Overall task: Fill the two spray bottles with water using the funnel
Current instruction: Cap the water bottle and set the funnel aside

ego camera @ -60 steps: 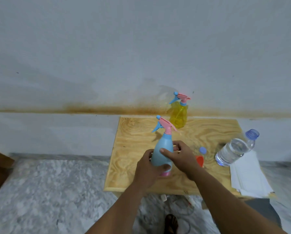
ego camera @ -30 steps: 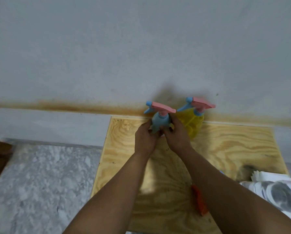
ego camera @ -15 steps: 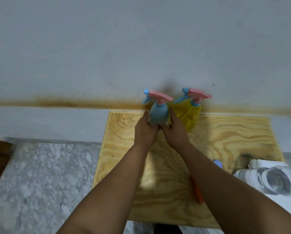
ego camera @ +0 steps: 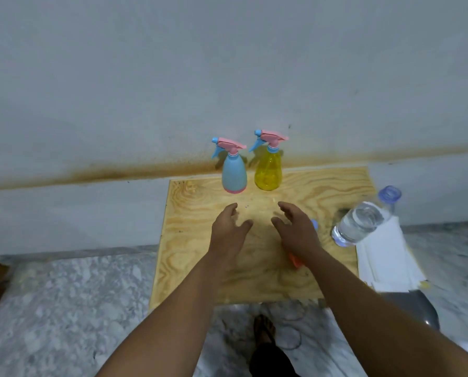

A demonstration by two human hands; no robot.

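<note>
The blue spray bottle [ego camera: 234,174] and the yellow spray bottle [ego camera: 268,171] stand upright side by side, just apart, at the far edge of the wooden board [ego camera: 200,257], slightly above the middle of the frame and close to the grey wall [ego camera: 227,63]. Both carry pink trigger heads with blue nozzles pointing toward the left of the frame. Below them a bare stretch of board lies open, and over it hover the left hand [ego camera: 228,232] and the right hand [ego camera: 298,231], both spread with fingers loosely curled and nothing in either one, well short of the bottles. An orange piece, likely the funnel [ego camera: 295,261], shows partly under the right wrist near the centre of the board. At centre right, a clear water bottle [ego camera: 362,220] with a blue cap stands at the board's right edge, touching a stack of white paper [ego camera: 385,259] that overhangs that edge. The board's left half is bare up to its edge, with marbled floor [ego camera: 64,308] beyond it at lower left.
</note>
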